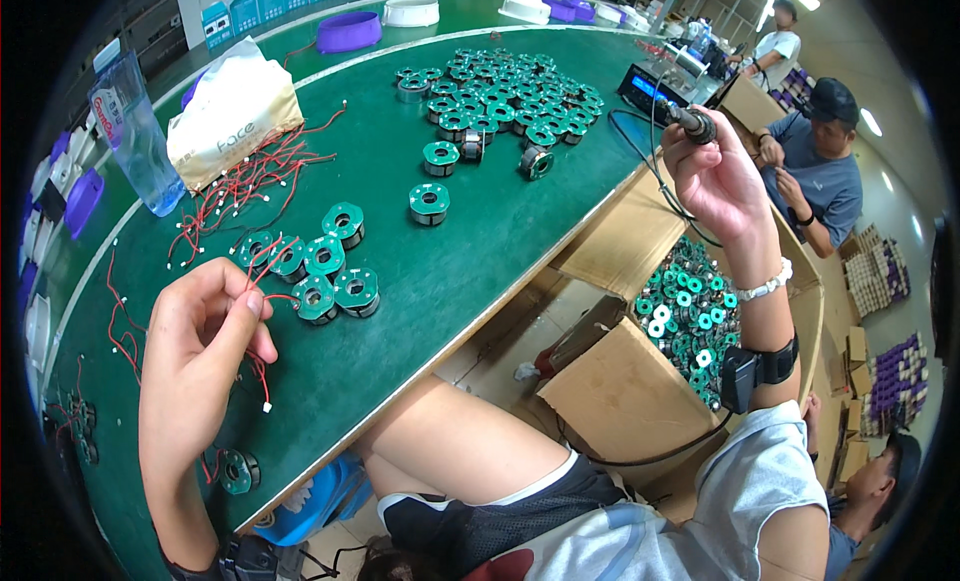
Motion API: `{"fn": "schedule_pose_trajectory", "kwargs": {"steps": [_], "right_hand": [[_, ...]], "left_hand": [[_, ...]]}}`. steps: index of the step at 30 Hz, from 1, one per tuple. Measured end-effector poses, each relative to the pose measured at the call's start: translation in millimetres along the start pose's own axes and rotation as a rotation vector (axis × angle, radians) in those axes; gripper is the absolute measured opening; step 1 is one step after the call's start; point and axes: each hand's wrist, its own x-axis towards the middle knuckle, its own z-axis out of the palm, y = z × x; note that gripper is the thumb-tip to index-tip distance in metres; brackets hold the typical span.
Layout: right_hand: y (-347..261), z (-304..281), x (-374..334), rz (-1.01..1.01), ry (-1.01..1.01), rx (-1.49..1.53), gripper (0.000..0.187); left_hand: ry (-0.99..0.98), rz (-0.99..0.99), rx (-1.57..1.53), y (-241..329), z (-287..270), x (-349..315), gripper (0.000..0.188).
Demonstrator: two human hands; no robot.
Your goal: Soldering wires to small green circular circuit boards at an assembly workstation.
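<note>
My left hand (205, 331) pinches thin red wires (262, 366) with small white plugs, over the near left of the green table. Just beyond its fingertips stand several small motor stators (315, 297) topped with green circuit boards. My right hand (715, 166) is raised at the right, past the table edge, closed around the dark handle of a soldering iron (692, 124). A black station with a lit blue display (645, 85) is close to that iron. A tangle of red wires (250, 176) lies beyond my left hand, and one stator (238, 471) sits near my left wrist.
Many stators (500, 99) crowd the table's far side. A tissue pack (235, 116) and a clear bottle (135, 131) stand at left. Beside my right arm, an open cardboard box (620, 391) holds more stators. Co-workers (825, 161) sit at right.
</note>
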Motion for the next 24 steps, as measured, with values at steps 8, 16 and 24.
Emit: {"fn": "schedule_pose_trajectory", "kwargs": {"steps": [8, 16, 24], "right_hand": [[13.6, 11.9, -0.8, 0.024, -0.061, -0.033, 0.029], [30.2, 4.1, -5.2, 0.134, -0.197, -0.125, 0.032], [46.2, 0.1, -5.3, 0.163, -0.314, 0.087, 0.021]], "left_hand": [[0.025, -0.019, -0.062, 6.7, -1.6, -4.4, 0.012], [-0.015, 0.029, -0.032, -0.6, -4.2, -2.8, 0.012], [0.043, -0.048, -0.030, 4.3, 0.1, -0.7, 0.009]]}}
